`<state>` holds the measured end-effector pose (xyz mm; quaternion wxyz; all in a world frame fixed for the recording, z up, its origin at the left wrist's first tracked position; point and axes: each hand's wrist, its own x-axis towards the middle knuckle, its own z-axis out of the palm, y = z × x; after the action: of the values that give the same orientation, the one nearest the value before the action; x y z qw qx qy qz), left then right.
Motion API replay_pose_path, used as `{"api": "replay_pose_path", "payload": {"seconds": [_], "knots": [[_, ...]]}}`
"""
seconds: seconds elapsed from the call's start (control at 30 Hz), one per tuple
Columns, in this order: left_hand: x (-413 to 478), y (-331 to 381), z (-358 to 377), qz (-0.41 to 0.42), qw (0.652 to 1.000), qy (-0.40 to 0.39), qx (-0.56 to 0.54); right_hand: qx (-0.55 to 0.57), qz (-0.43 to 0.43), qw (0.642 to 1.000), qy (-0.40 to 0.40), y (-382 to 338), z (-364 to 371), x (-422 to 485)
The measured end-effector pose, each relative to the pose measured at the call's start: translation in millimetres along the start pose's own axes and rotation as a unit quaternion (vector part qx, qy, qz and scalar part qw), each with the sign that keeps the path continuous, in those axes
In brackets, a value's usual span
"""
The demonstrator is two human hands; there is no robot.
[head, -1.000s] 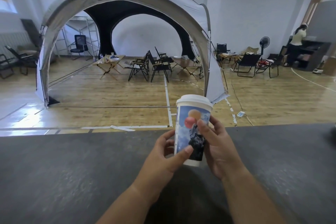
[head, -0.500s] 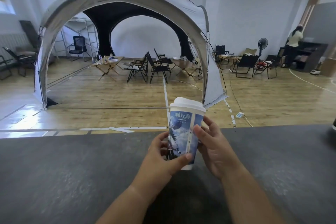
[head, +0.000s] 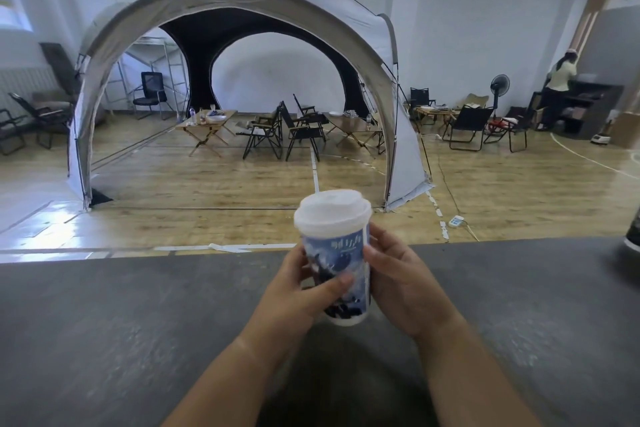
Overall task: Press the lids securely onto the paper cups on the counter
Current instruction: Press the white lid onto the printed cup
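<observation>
A tall paper cup [head: 341, 263] with a blue printed picture is held up above the dark grey counter [head: 138, 322], tilted with its top leaning toward me. A white plastic lid [head: 331, 213] sits on its rim. My left hand [head: 301, 288] wraps the cup's left side, thumb across the front. My right hand [head: 401, 281] holds its right side, fingers behind it. The cup's base hangs clear of the counter.
A dark object [head: 633, 232] shows at the counter's far right edge, cut off by the frame. Beyond the counter lie a wooden floor, a large grey dome tent [head: 242, 10], folding chairs and tables. A person [head: 559, 87] stands at a far right cabinet.
Both hands have turned the cup, so a different part of its print faces me. The cup now tips its lid toward me, showing the lid's top.
</observation>
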<state>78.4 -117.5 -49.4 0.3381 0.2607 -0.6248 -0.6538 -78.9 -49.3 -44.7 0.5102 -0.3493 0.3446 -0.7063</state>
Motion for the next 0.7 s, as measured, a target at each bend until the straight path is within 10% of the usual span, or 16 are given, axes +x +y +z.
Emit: {"api": "replay_pose_path", "payload": {"seconds": [0.27, 0.7], "knots": [[-17.0, 20.5, -19.6, -0.004, 0.994, 0.009, 0.113, -0.116, 0.083, 0.985, 0.099, 13.6, 25.3, -24.7], [-114.1, 59.2, -168.7, 0.09, 0.955, 0.244, 0.142, -0.096, 0.149, 0.98, -0.087, 110.5, 205.1, 9.1]]}}
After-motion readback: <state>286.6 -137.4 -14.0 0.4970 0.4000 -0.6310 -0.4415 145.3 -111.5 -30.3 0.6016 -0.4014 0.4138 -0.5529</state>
